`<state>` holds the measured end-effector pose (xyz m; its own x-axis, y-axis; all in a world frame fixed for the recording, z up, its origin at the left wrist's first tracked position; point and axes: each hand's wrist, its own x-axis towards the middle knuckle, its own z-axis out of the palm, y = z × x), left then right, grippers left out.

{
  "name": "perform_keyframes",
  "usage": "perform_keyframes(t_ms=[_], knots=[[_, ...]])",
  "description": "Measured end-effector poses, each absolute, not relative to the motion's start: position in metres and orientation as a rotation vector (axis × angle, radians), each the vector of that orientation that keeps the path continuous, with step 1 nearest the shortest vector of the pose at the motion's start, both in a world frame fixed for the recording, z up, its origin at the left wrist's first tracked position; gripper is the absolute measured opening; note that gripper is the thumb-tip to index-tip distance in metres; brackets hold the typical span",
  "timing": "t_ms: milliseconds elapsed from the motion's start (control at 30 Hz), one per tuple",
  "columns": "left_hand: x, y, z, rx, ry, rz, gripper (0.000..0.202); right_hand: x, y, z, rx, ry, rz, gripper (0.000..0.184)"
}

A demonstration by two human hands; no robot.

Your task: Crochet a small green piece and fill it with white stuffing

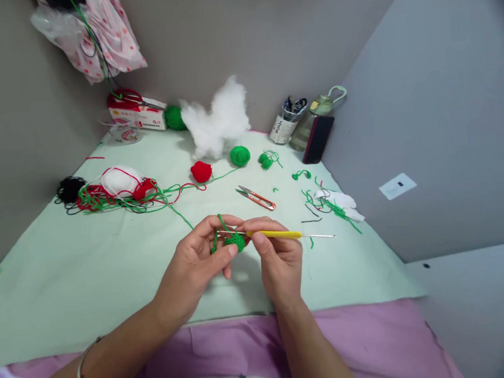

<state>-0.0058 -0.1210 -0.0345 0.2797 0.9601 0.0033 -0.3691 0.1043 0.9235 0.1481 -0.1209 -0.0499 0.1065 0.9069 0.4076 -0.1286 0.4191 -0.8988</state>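
My left hand (pixel 196 257) pinches a small green crochet piece (pixel 234 242) between thumb and fingers, above the front of the table. Green yarn runs over its raised index finger and trails back to the left. In my right hand (pixel 280 257) is a crochet hook (pixel 278 234) with a yellow grip and a metal shaft at both ends. Its left tip lies at the top of the green piece; the other end points right. Just beyond the hands lie orange-handled thread snips (pixel 257 198), blades apart.
Tangled yarn (pixel 118 193) spreads at the left. Red (pixel 201 171) and green (pixel 240 155) yarn balls sit mid-table before white stuffing (pixel 219 121). Red scissors (pixel 130 98) rest on a box. A pen cup (pixel 284 126), bottle (pixel 316 117) and phone (pixel 318 139) stand back right, yarn scraps (pixel 334 205) nearer.
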Motion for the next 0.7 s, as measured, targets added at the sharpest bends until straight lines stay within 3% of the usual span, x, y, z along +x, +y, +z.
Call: perform_keyframes(t_ms=[433,700], knots=[[0.003,-0.121,-0.038,1.010,0.782,1.053,0.038,0.158,-0.122,-0.059,-0.843,-1.115,1.015,0.016],[-0.002,-0.116,-0.036,0.946,0.817,1.092,0.031,0.156,-0.123,-0.059,-0.804,-1.076,1.038,0.014]])
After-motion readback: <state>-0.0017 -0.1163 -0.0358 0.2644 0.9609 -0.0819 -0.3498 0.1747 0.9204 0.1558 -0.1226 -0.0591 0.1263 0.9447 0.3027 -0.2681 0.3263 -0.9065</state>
